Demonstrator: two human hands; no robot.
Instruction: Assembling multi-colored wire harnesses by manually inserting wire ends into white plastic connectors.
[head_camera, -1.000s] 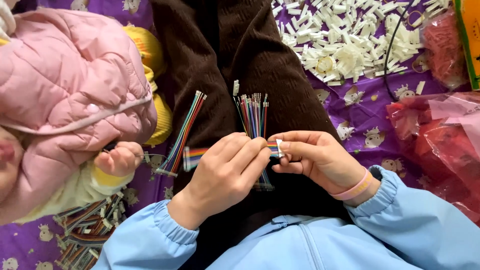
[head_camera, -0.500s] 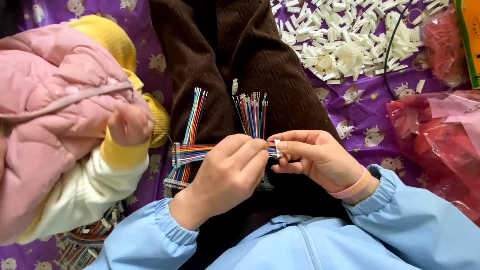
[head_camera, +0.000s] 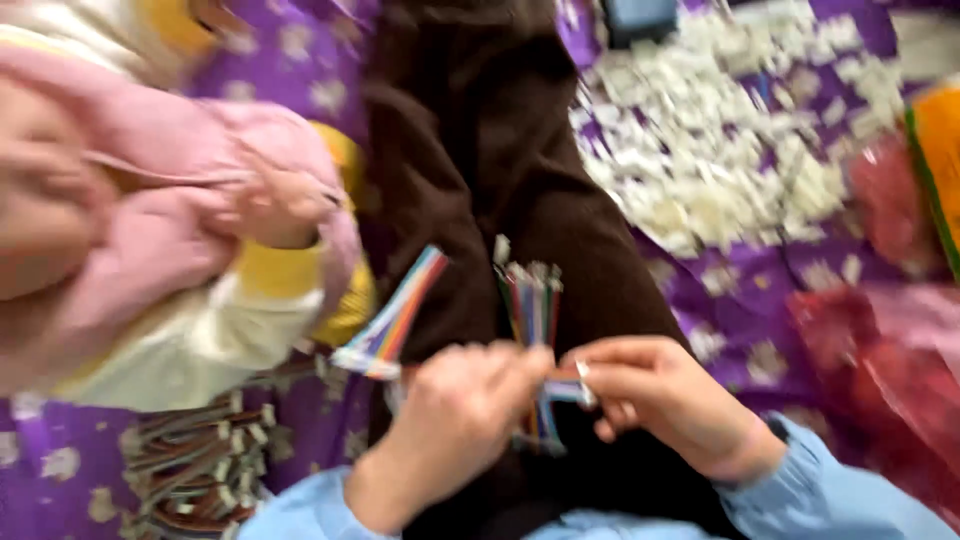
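The view is blurred, so fine detail is hard to read. Both hands meet low in the middle of the picture, over a lap covered in dark brown corduroy (head_camera: 500, 150). The left hand (head_camera: 455, 425) is curled closed, thumb and fingers pinched on a bundle of multicoloured wires (head_camera: 532, 300) whose loose ends stand upward above the knuckles and whose lower part hangs just below the hands. The right hand (head_camera: 660, 400) is closed as well, its thumb and forefinger pinched on a small white connector (head_camera: 580, 385) at the side of that bundle, so the two hands touch or nearly touch at the wires. A pale pink band sits at the right wrist, and both arms wear light blue sleeves (head_camera: 840, 495).

Just left of the left hand, a flat rainbow ribbon cable (head_camera: 400, 315) lies slanted across the brown cloth, its lower end tipped with white. Whether the left hand also touches it cannot be told.

On the left, a small child in a pink padded jacket (head_camera: 150, 210) with yellow cuffs lies on the purple patterned cloth (head_camera: 740, 300). Below the child, near the bottom left corner, is a heap of finished wire pieces with white ends (head_camera: 200, 470). At upper right, a wide scatter of small white plastic connectors (head_camera: 740, 140) covers the purple cloth, and red plastic bags (head_camera: 880, 360) lie along the right edge.
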